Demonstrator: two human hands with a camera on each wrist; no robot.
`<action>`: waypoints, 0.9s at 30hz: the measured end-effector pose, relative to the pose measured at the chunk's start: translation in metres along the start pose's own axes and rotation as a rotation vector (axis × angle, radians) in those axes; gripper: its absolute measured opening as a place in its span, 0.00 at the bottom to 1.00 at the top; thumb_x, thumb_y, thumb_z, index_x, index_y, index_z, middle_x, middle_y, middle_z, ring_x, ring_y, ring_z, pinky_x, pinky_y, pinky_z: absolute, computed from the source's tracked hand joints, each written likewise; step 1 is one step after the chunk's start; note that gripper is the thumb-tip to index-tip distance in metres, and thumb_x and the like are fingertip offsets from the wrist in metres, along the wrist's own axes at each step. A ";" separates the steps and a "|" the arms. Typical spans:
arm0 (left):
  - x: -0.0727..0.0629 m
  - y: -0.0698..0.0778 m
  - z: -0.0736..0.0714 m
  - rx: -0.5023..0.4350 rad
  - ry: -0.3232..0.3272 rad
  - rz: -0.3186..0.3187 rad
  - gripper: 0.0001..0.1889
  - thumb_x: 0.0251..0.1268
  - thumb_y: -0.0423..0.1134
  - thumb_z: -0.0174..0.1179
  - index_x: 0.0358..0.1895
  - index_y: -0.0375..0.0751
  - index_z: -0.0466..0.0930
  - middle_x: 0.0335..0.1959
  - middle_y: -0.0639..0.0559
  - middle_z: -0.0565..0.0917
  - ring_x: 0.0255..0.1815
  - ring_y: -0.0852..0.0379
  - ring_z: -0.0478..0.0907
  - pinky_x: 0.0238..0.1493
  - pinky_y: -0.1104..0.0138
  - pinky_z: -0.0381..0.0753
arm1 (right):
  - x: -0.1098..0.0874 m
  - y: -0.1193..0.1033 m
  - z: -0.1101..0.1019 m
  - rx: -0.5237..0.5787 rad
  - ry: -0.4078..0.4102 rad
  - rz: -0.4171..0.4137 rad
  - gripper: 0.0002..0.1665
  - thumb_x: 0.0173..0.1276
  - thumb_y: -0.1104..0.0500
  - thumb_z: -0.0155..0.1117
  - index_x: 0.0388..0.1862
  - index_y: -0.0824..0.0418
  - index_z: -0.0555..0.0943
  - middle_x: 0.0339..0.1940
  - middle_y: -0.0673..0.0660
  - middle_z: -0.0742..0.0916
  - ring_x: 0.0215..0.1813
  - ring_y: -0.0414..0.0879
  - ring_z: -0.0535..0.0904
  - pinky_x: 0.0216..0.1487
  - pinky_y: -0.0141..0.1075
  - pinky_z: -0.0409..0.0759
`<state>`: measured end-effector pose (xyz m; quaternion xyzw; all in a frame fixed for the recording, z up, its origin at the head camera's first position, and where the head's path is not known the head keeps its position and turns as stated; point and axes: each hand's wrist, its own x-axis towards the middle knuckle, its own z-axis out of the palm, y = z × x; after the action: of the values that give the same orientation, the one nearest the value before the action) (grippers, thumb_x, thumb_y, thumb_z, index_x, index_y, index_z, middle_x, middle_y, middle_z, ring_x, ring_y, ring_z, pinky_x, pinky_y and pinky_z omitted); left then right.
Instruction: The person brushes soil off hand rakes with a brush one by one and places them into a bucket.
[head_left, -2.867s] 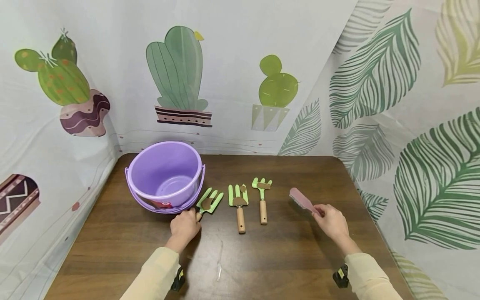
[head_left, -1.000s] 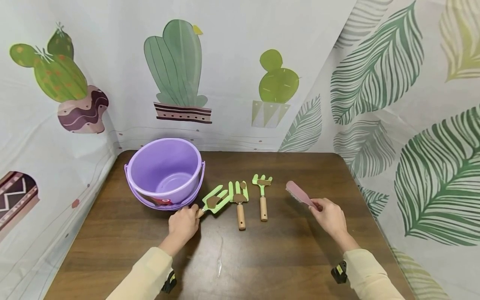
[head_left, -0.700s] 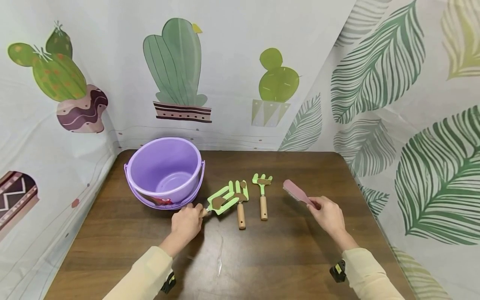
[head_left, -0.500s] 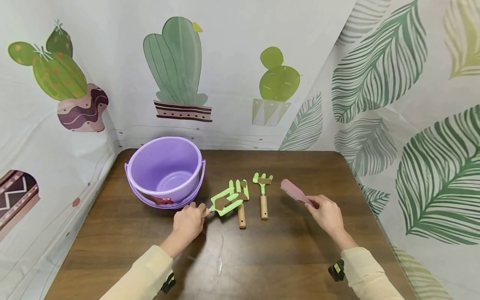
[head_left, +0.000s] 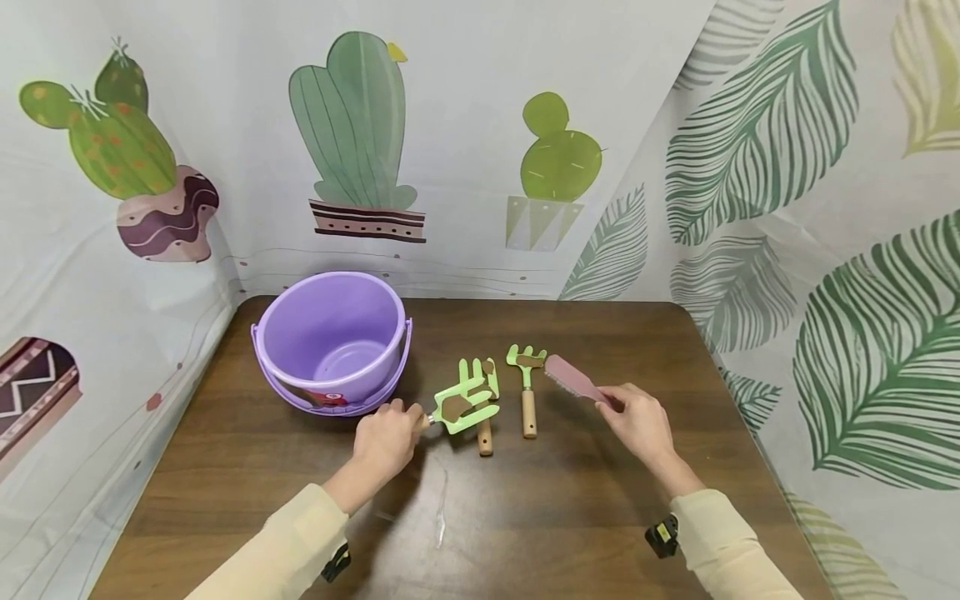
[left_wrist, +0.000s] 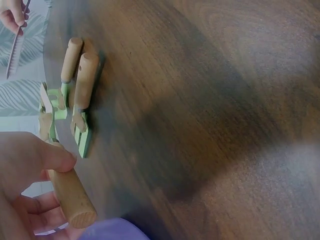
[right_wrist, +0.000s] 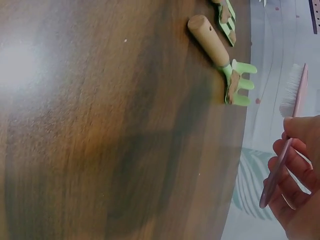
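Observation:
My left hand (head_left: 386, 437) grips the wooden handle of a green garden fork (head_left: 474, 419), whose head carries a brown patch. This head is raised and partly covers a second garden fork (head_left: 485, 438) lying on the table. In the left wrist view, the thumb presses on the held handle (left_wrist: 72, 197). My right hand (head_left: 641, 427) holds a pink brush (head_left: 573, 379) by its handle, white bristles facing down and left. The brush's tip is near the head of a small green rake (head_left: 528, 412), which has brown patches too. In the right wrist view, fingers curl round the brush handle (right_wrist: 281, 167).
A purple bucket (head_left: 296, 329) with its handle folded down stands at the back left, just beyond my left hand. The brown wooden table (head_left: 525, 517) ends at a printed cloth backdrop (head_left: 465, 167) behind and at the sides.
The held garden fork has been lifted and moved right, from beside the bucket to over the second fork. My right hand has carried the brush left, nearer the rake.

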<state>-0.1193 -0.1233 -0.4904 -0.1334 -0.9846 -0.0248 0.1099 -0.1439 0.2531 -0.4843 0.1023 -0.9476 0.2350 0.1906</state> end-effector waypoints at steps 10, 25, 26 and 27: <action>0.002 0.005 -0.003 0.014 0.027 0.051 0.15 0.36 0.42 0.70 0.28 0.48 0.74 0.23 0.50 0.73 0.24 0.51 0.74 0.14 0.61 0.70 | 0.005 -0.012 0.004 0.029 -0.010 -0.032 0.12 0.49 0.61 0.70 0.36 0.59 0.85 0.29 0.52 0.85 0.26 0.43 0.76 0.23 0.41 0.73; 0.001 0.016 -0.008 0.066 -0.022 0.104 0.15 0.40 0.46 0.69 0.30 0.49 0.73 0.24 0.50 0.72 0.24 0.54 0.73 0.16 0.64 0.70 | 0.013 -0.039 0.011 0.026 -0.122 -0.047 0.13 0.52 0.59 0.71 0.38 0.57 0.85 0.29 0.50 0.84 0.27 0.42 0.75 0.26 0.34 0.71; 0.001 0.016 -0.008 0.070 -0.026 0.104 0.15 0.40 0.46 0.69 0.30 0.49 0.73 0.24 0.50 0.72 0.25 0.54 0.73 0.16 0.64 0.70 | 0.013 -0.040 0.012 0.028 -0.119 -0.055 0.13 0.52 0.59 0.71 0.38 0.57 0.85 0.29 0.50 0.84 0.27 0.41 0.75 0.26 0.34 0.71; 0.001 0.016 -0.009 0.074 -0.027 0.105 0.15 0.40 0.46 0.69 0.31 0.49 0.73 0.24 0.51 0.72 0.24 0.54 0.73 0.16 0.65 0.70 | 0.014 -0.042 0.012 0.029 -0.114 -0.066 0.13 0.51 0.59 0.71 0.38 0.57 0.85 0.29 0.50 0.84 0.27 0.41 0.75 0.26 0.34 0.71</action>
<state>-0.1142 -0.1081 -0.4814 -0.1812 -0.9779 0.0195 0.1025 -0.1485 0.2094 -0.4715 0.1492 -0.9495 0.2363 0.1425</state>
